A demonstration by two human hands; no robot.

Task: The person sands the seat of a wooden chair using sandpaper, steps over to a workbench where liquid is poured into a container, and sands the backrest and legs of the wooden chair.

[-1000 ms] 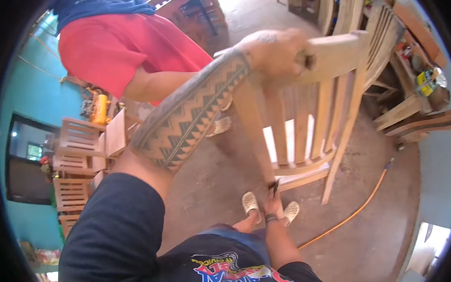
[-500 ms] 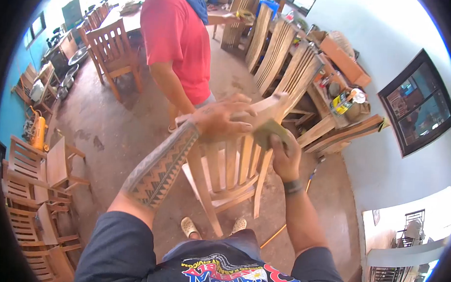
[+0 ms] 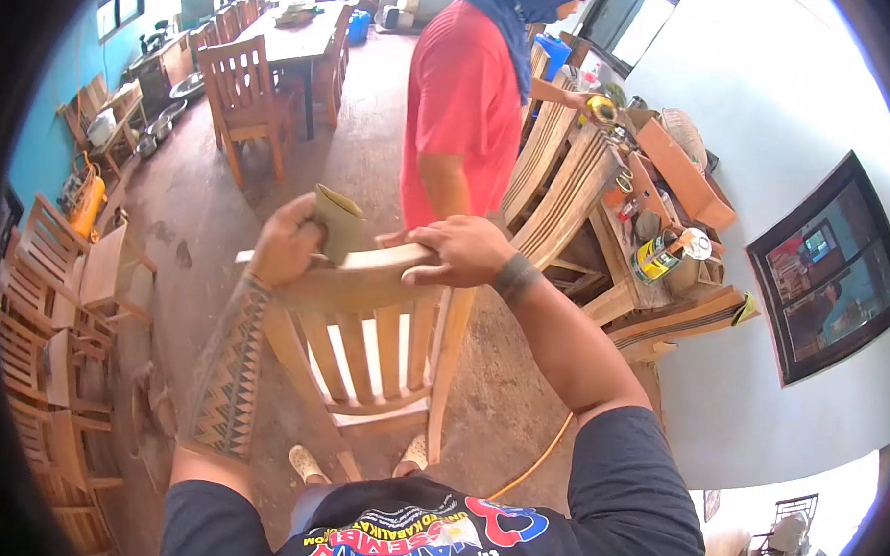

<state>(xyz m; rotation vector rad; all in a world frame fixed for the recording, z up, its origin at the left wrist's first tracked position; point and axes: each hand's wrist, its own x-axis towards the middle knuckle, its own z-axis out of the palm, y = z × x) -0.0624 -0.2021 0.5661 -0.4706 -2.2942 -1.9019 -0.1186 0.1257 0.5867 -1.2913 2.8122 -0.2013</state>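
A wooden chair with a slatted back stands upright in front of me. My left hand, on the tattooed arm, holds a folded greenish sheet like sandpaper at the left end of the chair's top rail. My right hand grips the right part of that rail, with its fingers over the top edge and its thumb on the near side. Parts of the rail under both hands are hidden.
A person in a red shirt stands just beyond the chair. Curved slatted wooden pieces lean by a cluttered bench on the right. An orange hose crosses the floor. Stacked chairs line the left, and a table stands behind.
The greenish sheet has passed from my right hand to my left. Both hands have moved apart along the rail, and the other person appears farther right as my view has turned.
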